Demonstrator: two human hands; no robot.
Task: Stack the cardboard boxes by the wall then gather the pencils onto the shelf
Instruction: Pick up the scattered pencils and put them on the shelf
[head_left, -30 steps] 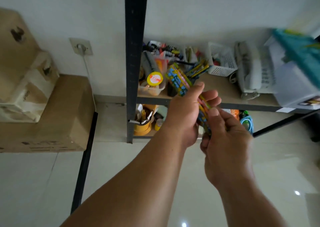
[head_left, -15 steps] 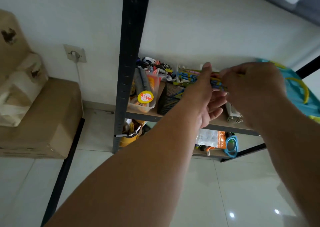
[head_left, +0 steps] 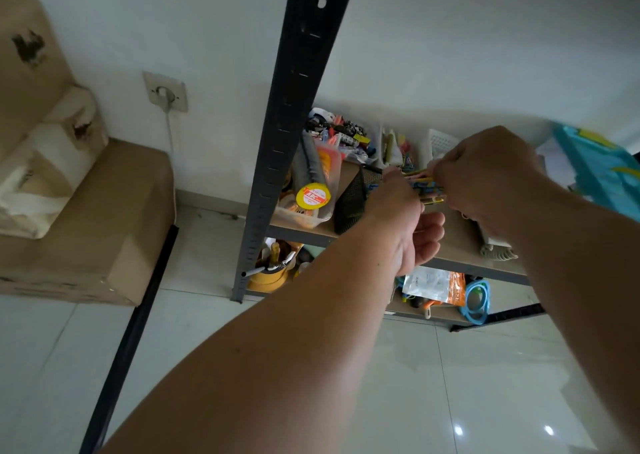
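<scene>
A bundle of colourful pencils (head_left: pixel 425 187) lies roughly level above the wooden shelf (head_left: pixel 453 237), its tips toward a black mesh holder (head_left: pixel 353 204). My right hand (head_left: pixel 485 173) is closed around the bundle's right end. My left hand (head_left: pixel 405 218) touches the bundle from the left with thumb and forefinger, its other fingers loosely curled below. Cardboard boxes (head_left: pixel 86 225) sit stacked against the wall at the left, with a cream bag (head_left: pixel 41 176) on them.
A black shelf post (head_left: pixel 287 124) rises left of my hands. The shelf holds a clear tub with a yellow lid (head_left: pixel 311 195), white baskets (head_left: pixel 440 141) and a teal object (head_left: pixel 602 166). A lower shelf holds tape rolls (head_left: pixel 273 273). The floor is glossy tile.
Both hands carried the pencil bundle from in front of the shelf edge up over the shelf. The bundle turned from slanted upright to nearly level. The view tilted slightly.
</scene>
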